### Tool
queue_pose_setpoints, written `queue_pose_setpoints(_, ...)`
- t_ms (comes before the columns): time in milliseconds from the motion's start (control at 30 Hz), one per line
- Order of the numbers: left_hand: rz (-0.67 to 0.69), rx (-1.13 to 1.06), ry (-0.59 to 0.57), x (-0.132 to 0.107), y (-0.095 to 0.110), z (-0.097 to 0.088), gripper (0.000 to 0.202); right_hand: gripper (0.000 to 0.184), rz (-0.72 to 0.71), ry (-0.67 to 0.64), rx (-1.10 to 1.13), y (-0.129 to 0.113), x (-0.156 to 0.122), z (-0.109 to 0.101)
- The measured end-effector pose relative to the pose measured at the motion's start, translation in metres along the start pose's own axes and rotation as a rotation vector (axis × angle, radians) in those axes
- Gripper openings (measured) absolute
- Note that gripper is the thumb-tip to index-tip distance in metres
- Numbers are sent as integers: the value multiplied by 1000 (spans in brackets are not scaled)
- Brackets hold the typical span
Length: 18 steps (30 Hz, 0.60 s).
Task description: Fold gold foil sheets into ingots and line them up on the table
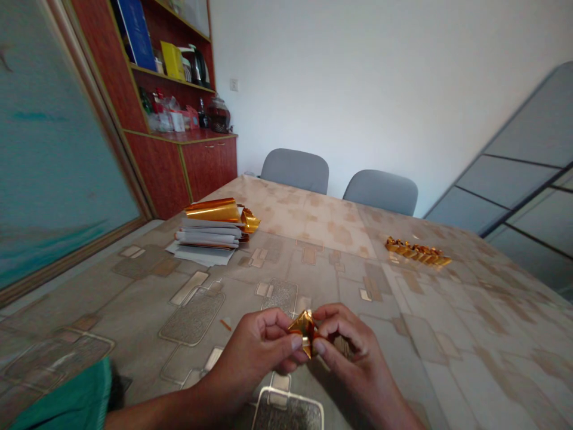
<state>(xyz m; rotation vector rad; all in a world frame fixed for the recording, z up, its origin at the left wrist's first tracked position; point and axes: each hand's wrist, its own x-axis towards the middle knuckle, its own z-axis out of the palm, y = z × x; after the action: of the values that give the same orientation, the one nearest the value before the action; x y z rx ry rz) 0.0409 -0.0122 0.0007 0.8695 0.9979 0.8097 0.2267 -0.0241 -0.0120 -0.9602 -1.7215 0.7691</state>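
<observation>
Our green sleeve (67, 400) lies nearest, at lower left. We hold a folded piece of gold foil (303, 324) over the table (331, 286): our left hand (262, 341) pinches its left side between thumb and fingers, our right hand (347, 339) its right edge, so it sits between both sets of fingertips, well apart from the paper stack (210, 233) beyond

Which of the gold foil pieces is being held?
The single folded piece pinched between the left hand and right hand. The row of gold pieces lies untouched farther right; the curled sheet tops the paper stack at left.
</observation>
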Motion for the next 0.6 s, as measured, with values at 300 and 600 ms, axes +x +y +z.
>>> queue_pose_setpoints(300, -48, -45, -24, 4, -5, -2, 49, 19, -283, -60, -276, -22, 0, -3)
queue_pose_setpoints(600, -99, -190, -40, 2, -5, -5, 46, 16, -250, -201, -248, -20, 4, -15)
